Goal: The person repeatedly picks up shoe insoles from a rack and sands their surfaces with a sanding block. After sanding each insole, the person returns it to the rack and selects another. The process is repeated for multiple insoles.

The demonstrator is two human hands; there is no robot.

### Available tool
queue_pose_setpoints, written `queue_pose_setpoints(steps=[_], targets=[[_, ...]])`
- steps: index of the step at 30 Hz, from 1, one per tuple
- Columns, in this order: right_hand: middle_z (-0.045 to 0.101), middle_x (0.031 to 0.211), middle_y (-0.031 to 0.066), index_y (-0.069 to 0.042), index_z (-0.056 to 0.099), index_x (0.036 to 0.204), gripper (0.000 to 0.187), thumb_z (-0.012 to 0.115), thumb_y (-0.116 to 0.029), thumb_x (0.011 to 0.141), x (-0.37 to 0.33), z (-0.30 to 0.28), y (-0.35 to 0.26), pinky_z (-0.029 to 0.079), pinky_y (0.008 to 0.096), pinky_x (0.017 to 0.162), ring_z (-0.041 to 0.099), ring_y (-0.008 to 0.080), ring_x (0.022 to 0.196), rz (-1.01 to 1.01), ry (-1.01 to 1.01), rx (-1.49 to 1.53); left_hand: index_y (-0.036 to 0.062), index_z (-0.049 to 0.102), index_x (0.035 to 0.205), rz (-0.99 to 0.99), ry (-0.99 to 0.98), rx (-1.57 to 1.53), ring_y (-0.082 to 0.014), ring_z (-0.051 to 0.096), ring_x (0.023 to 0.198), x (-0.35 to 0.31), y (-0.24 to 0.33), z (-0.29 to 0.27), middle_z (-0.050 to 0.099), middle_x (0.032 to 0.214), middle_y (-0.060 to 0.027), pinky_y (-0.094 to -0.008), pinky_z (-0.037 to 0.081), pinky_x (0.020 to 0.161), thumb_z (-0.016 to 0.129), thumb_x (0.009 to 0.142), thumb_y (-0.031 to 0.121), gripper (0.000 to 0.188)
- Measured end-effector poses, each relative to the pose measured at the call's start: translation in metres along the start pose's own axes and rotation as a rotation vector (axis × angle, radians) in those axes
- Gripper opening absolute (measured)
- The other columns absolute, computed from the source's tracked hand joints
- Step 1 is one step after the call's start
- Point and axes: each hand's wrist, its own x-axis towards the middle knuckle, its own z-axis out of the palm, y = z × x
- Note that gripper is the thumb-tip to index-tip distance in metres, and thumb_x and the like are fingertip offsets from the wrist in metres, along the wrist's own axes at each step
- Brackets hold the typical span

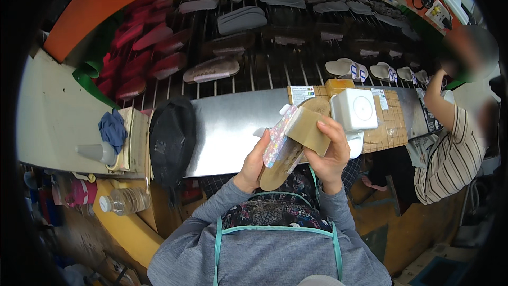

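Note:
I hold a tan sandal [274, 176] between both hands, above the near edge of the metal table. Its sole is tilted, and a pink floral strap piece [276, 142] runs along one side. My left hand [254, 163] grips that floral side, thumb upward. A plain tan flap [308, 132] of the sandal is pinched by my right hand [332, 151], thumb and fingers closed on its edge. The strap's underside is partly hidden. Close beyond my right hand stands a white boxy container [354, 110].
A slatted conveyor [254, 77] carries rows of soles and sandals beyond the metal table [227, 127]. A black bag [172, 140] lies at its left end, a taped cardboard sheet [390, 130] at right. A co-worker in a striped shirt [450, 153] sits at right. A plastic bottle [127, 201] stands lower left.

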Motion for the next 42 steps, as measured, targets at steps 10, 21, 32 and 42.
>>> queue_pose_setpoints(steps=[10, 21, 32, 42], targets=[[0.067, 0.109, 0.0139, -0.007, 0.066, 0.11, 0.055, 0.073, 0.002, 0.057, -0.008, -0.018, -0.005, 0.045, 0.0379, 0.088, 0.063, 0.0277, 0.1, -0.033, -0.101, -0.049, 0.0035, 0.043, 0.137, -0.056, 0.135, 0.078, -0.0198, 0.057, 0.113, 0.025, -0.001, 0.012, 0.056, 0.127, -0.0118, -0.0345, 0.046, 0.098, 0.029, 0.102, 0.048, 0.058], [0.06, 0.121, 0.0195, -0.005, 0.061, 0.116, 0.057, 0.072, 0.001, 0.06, 0.001, -0.046, -0.004, 0.047, 0.0396, 0.098, 0.059, 0.0317, 0.111, -0.06, 0.056, 0.156, 0.0053, 0.042, 0.139, -0.068, 0.031, -0.03, -0.0212, 0.057, 0.115, 0.065, -0.005, 0.043, 0.056, 0.129, -0.0119, -0.0364, 0.046, 0.1, 0.033, 0.101, 0.05, 0.06], [0.063, 0.113, 0.0166, -0.005, 0.063, 0.114, 0.053, 0.069, 0.003, 0.062, -0.023, -0.005, 0.0, 0.051, 0.0351, 0.086, 0.064, 0.0283, 0.102, 0.113, 0.068, 0.063, 0.0042, 0.046, 0.133, 0.31, 0.084, 0.038, -0.0218, 0.061, 0.107, 0.064, 0.008, 0.037, 0.059, 0.123, -0.0119, -0.036, 0.049, 0.094, 0.029, 0.099, 0.056, 0.064], [0.059, 0.114, 0.0163, 0.001, 0.057, 0.116, 0.052, 0.078, -0.002, 0.068, -0.027, 0.008, -0.021, 0.05, 0.0338, 0.086, 0.061, 0.0253, 0.102, 0.408, 0.089, 0.558, 0.0052, 0.041, 0.136, 0.689, 0.172, 0.266, -0.0203, 0.058, 0.108, 0.069, 0.009, 0.02, 0.056, 0.123, -0.0098, -0.0351, 0.048, 0.092, 0.029, 0.097, 0.062, 0.07]])
